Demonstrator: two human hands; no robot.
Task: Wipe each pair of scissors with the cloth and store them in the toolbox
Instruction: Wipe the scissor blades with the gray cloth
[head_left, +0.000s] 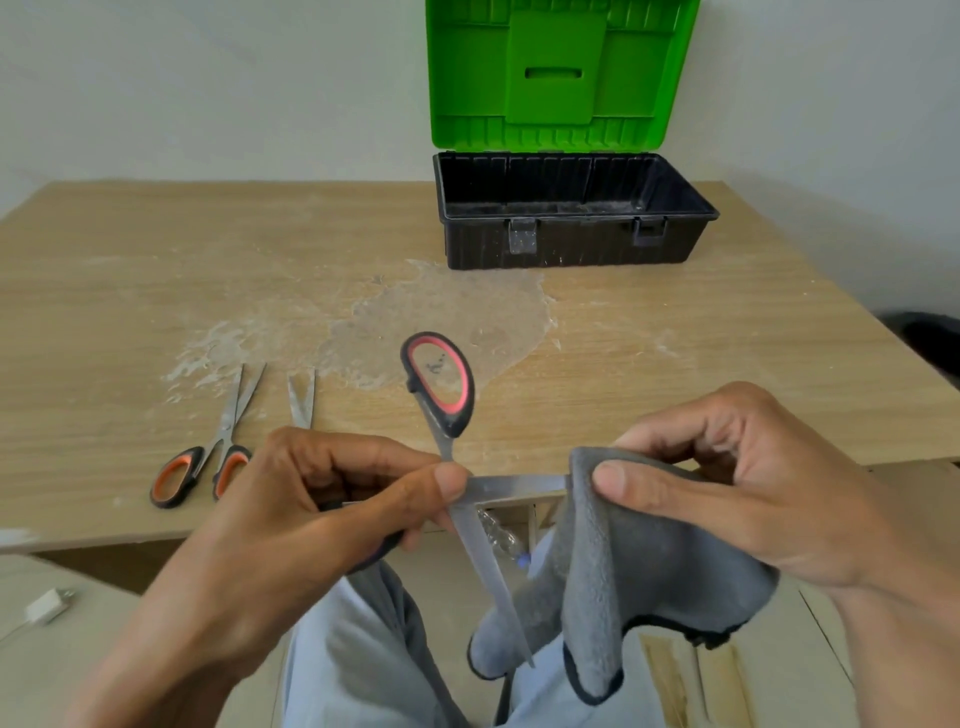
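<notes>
My left hand grips a wide-open pair of scissors with black and pink handles, just in front of the table's near edge. One blade points right into the grey cloth; the other points down towards my lap. My right hand pinches the cloth around the tip half of the horizontal blade. A second pair of scissors with black and orange handles lies on the table to the left. Blades of a third pair stick out behind my left hand. The toolbox stands open at the back, black tub bare inside, green lid upright.
The wooden table carries a whitish dried smear at its middle. A white charger plug lies on a low surface at the lower left. A dark object sits at the right edge beyond the table. My legs are below the hands.
</notes>
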